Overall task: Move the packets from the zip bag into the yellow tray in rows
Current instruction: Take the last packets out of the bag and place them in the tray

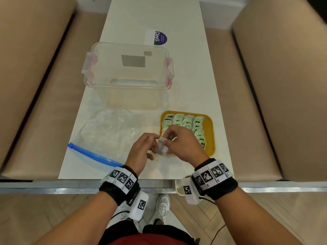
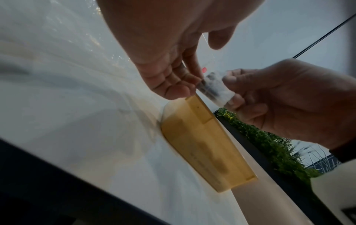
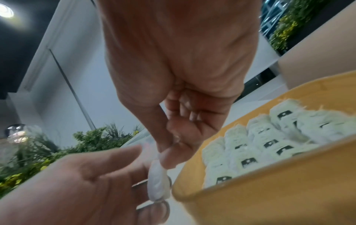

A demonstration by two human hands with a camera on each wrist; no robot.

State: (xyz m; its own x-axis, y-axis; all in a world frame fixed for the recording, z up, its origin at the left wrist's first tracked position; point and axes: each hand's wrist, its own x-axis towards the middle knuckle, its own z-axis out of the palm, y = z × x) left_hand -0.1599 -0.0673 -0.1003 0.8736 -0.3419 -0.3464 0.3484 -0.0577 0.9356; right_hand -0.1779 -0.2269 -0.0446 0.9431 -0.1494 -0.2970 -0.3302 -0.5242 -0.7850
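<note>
Both hands meet just left of the yellow tray [image 1: 210, 131], holding a small stack of pale packets [image 1: 161, 148] between them above the table. My left hand [image 1: 154, 144] pinches the stack's left edge, and my right hand [image 1: 167, 140] pinches its other side with thumb and fingers. In the left wrist view the packets [image 2: 213, 89] hang between the left fingers [image 2: 185, 82] and the right hand [image 2: 231, 79]. The tray [image 3: 269, 191] holds several rows of green-and-white packets [image 3: 256, 146]. The clear zip bag [image 1: 106, 133] with its blue seal [image 1: 92, 155] lies flat to the left.
A clear plastic box [image 1: 127, 73] with pink latches stands behind the bag and tray. A ClayGo label [image 1: 156, 38] lies farther back. Brown padded benches [image 1: 292, 85] flank the narrow white table [image 1: 194, 68]. The table's near edge [image 1: 141, 178] is close to my wrists.
</note>
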